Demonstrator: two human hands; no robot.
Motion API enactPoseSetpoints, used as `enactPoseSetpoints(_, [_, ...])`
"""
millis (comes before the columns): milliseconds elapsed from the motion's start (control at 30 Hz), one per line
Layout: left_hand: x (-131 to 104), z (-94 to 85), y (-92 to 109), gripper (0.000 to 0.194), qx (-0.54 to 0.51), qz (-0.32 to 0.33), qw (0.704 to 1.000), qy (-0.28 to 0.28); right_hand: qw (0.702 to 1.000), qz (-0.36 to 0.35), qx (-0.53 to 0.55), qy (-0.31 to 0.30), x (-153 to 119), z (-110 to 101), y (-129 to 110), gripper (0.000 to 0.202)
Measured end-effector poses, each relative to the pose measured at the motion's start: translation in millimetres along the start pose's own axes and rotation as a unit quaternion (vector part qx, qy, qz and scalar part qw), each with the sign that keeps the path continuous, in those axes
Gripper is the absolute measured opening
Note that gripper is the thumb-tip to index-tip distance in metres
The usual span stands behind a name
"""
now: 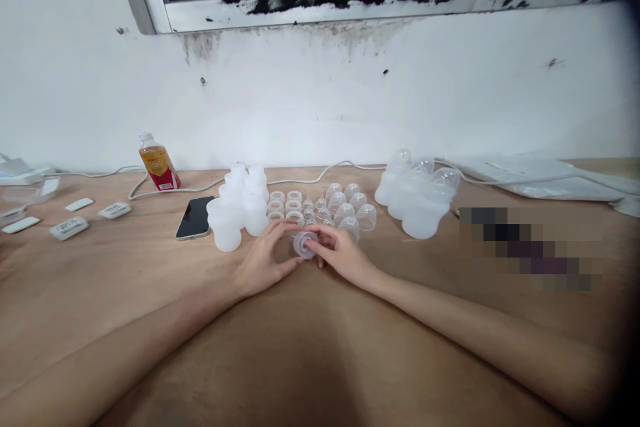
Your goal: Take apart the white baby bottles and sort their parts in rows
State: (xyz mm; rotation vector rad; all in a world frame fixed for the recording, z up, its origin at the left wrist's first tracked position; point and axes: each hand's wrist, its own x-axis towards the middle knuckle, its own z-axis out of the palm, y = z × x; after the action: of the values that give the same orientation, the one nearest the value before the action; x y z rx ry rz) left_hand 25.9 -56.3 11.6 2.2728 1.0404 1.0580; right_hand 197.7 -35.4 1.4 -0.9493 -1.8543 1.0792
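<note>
White plastic bottles (pixel 239 207) at ten o'clock, clear domed caps (pixel 350 207) at twelve; I see both hands, left hand (pixel 263 261) and right hand (pixel 340 252), pinching a small translucent plastic ring (pixel 303 244) between them.

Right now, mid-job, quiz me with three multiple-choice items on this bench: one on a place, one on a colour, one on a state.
1. Where does the phone lie?
A. left of the white bottles
B. on the capped bottles
C. at the table's near edge

2. What colour is the label of the drink bottle?
A. blue
B. red and orange
C. green

3. How is the small clear ring held?
A. lying untouched
B. in the left hand alone
C. between the fingers of both hands

Answers: 1 A, the phone lies flat on the table just left of the bottles. 2 B, its label shows red and orange. 3 C, the left hand and right hand both touch it.
</note>
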Motion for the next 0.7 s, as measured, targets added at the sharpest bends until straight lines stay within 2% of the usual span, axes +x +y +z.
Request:
enactPoseSetpoints(100, [0.5,2.1,-1.8,0.033,0.005,-0.045,0.999,0.015,0.999,0.010,-0.012,0.028,-2.4,-0.5,-0.3,0.024])
enactPoseSetpoints(200, [1.5,3.1,-2.1,0.022,0.026,-0.049,0.998,0.032,0.999,0.010,-0.022,0.029,-4.6,-0.4,-1.8,0.026])
enactPoseSetpoints(400, [2.6,4.2,-4.2,0.014,-0.021,-0.096,0.995,0.003,0.993,-0.038,-0.105,0.038,-5.5,2.8,-4.1,0.024])
enactPoseSetpoints(533, [3.1,5.0,-4.8,0.008,-0.005,-0.092,0.996,0.019,0.984,-0.074,-0.152,0.052,-5.9,4.8,-3.3,0.017])
enactPoseSetpoints(700, [4.3,6.7,-5.9,0.006,0.027,-0.087,0.995,0.029,0.983,-0.074,-0.164,0.047,-3.1,8.8,-2.0,0.011])
